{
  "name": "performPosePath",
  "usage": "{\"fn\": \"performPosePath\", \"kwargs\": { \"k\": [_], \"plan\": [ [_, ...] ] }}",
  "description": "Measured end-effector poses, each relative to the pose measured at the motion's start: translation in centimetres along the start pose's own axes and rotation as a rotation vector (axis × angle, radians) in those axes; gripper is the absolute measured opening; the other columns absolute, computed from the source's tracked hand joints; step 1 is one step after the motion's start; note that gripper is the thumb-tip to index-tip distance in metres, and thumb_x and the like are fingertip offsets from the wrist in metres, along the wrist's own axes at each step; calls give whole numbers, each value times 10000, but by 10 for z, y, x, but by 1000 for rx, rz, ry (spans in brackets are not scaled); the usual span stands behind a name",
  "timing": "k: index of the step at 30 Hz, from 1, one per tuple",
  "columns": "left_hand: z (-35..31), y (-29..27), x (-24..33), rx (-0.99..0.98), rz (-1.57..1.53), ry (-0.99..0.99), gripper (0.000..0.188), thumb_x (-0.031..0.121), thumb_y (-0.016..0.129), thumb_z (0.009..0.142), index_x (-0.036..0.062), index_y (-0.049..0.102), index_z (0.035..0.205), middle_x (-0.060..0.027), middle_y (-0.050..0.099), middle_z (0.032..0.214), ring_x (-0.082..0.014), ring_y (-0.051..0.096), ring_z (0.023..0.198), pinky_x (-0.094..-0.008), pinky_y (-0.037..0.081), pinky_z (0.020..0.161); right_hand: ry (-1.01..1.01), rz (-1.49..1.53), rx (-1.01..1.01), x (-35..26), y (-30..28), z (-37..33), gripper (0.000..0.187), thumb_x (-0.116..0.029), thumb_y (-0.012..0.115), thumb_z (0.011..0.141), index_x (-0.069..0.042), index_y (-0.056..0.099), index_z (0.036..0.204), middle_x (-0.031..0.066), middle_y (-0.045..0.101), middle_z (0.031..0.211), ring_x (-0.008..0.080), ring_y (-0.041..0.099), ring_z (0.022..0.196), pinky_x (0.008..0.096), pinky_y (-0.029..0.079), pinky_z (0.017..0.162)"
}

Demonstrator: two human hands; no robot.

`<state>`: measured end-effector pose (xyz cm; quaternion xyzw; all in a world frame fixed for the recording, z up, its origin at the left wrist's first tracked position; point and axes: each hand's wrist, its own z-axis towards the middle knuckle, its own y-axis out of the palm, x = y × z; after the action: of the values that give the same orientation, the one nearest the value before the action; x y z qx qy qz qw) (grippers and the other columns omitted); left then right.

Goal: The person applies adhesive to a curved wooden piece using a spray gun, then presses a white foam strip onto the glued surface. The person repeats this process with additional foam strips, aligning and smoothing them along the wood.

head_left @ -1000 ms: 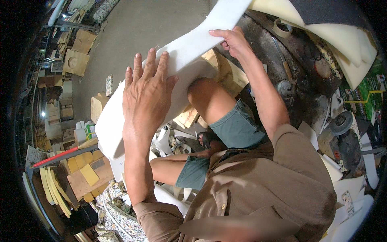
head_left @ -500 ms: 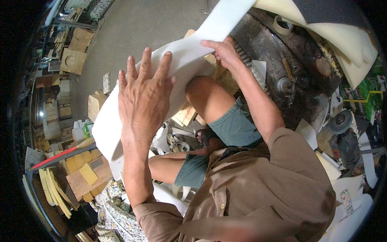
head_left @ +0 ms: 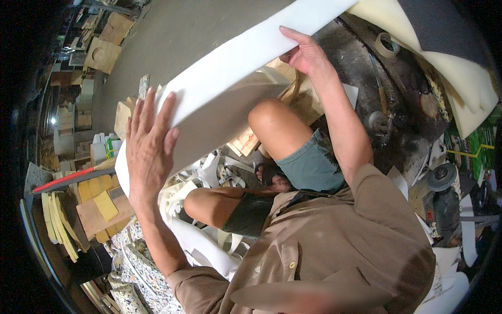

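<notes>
A long white foam strip [head_left: 230,64] runs diagonally from the left up to the top edge, lying along a curved piece with a shaded greyish side [head_left: 225,112] above my knees. My left hand [head_left: 150,141] rests flat on the strip's left end, fingers stretched out and a little apart. Farther up at the right, my right hand [head_left: 306,52] grips the strip, thumb on top and the other fingers partly hidden beneath it. What lies under the curved piece is mostly hidden, though some light wood [head_left: 244,142] shows there.
White offcuts [head_left: 209,251] and speckled foam [head_left: 144,256] lie around my legs. At the right are a tape roll [head_left: 387,45], cream foam sheets [head_left: 465,78] and an angle grinder [head_left: 443,193]. Yellow pads [head_left: 107,206] and a red-handled tool [head_left: 63,180] lie at the left.
My left hand has slid left and down toward the strip's end. My right hand has moved slightly up and right, and the strip now looks straighter, with more of the curved side showing.
</notes>
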<state>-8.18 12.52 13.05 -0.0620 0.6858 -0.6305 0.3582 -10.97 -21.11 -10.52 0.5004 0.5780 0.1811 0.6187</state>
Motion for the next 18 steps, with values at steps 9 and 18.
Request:
{"fn": "performPosePath", "kwargs": {
  "k": [9,18],
  "plan": [
    [-70,23,-62,47,-291,-48,754,682,202,1002,189,487,1496,-142,358,1598,-377,272,1498,-526,182,1221,68,-158,-117,60,-19,17,433,-464,762,854,-151,646,1131,-4,679,962,131,609,823,303,486,649],
    [-93,26,-64,73,-311,-134,727,626,209,1027,145,462,1509,-145,338,1608,-384,229,1511,-571,126,1216,90,-357,147,128,-78,35,1015,-825,514,835,-119,327,1540,108,415,1507,271,391,1343,486,314,1072]
  ]
}}
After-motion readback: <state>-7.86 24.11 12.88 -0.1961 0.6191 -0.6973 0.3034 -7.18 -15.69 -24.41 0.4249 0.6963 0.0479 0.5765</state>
